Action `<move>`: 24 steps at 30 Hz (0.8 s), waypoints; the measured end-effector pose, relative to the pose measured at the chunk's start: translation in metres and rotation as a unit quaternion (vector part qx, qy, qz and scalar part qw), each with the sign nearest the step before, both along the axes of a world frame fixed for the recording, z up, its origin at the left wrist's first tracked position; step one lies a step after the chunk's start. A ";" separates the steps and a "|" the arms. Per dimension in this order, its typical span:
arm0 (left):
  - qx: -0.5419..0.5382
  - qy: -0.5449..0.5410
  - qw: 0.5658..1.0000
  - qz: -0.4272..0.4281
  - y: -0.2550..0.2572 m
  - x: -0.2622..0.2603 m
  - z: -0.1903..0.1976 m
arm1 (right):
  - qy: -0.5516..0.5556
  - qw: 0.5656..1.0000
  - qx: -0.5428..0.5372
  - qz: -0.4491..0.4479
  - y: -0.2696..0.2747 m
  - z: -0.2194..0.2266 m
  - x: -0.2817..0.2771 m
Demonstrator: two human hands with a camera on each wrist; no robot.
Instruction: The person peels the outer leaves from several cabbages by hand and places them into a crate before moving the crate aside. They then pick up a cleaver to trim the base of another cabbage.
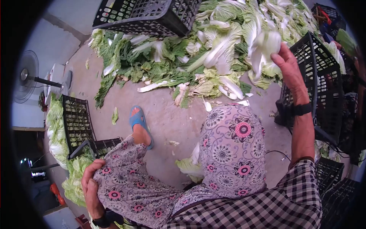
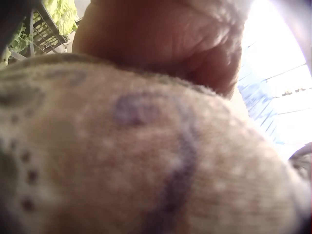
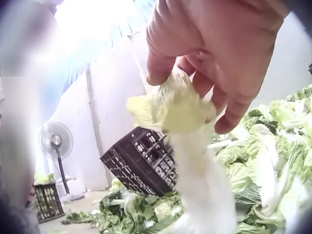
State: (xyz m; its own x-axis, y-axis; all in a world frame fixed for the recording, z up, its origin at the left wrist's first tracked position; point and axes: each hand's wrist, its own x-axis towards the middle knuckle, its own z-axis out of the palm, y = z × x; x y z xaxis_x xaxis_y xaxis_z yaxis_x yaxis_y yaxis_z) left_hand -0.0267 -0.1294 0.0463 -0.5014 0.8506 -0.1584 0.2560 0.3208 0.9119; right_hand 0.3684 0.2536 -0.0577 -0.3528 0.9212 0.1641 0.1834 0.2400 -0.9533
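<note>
Pinched between the thumb and fingers of my right hand (image 1: 291, 66) is a pale napa cabbage leaf (image 1: 268, 44), blurred in the head view. In the right wrist view the yellowish end of the leaf (image 3: 183, 114) sits at the fingertips, and a white part hangs below. Behind it spreads a large heap of napa cabbage leaves (image 1: 225, 45). My left hand (image 1: 92, 187) rests on the knee of the flower-patterned trousers (image 1: 129, 183), holding nothing. The left wrist view shows mostly the trouser cloth (image 2: 146, 156) up close.
A black crate (image 1: 152, 19) lies tilted on the heap. Another crate (image 1: 316, 76) stands beside my right forearm. To the left are a crate (image 1: 78, 120), napa cabbages (image 1: 57, 133) and a standing fan (image 1: 28, 74). A cabbage piece (image 1: 190, 168) lies between the legs.
</note>
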 end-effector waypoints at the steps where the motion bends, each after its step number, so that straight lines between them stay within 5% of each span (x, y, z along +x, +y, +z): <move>1: -0.004 0.013 1.000 -0.010 -0.001 -0.002 0.000 | -0.026 0.997 0.067 0.006 0.006 0.001 -0.004; 4: 0.007 0.010 1.000 -0.018 -0.005 -0.004 -0.003 | -0.138 0.988 0.020 -0.067 0.015 -0.031 0.004; 8: 0.010 -0.002 1.000 -0.013 -0.007 -0.003 -0.001 | -0.190 0.975 -0.098 0.067 -0.034 -0.111 0.031; 12: 0.010 -0.016 1.000 -0.021 -0.009 -0.006 -0.001 | -0.166 0.933 -0.302 0.103 -0.115 -0.204 0.091; 17: 0.018 -0.043 0.998 -0.039 -0.008 -0.009 -0.002 | -0.186 0.888 -0.416 0.060 -0.194 -0.230 0.124; 24: 0.030 -0.040 0.997 -0.050 -0.011 -0.011 -0.003 | -0.181 0.879 -0.438 0.045 -0.245 -0.239 0.108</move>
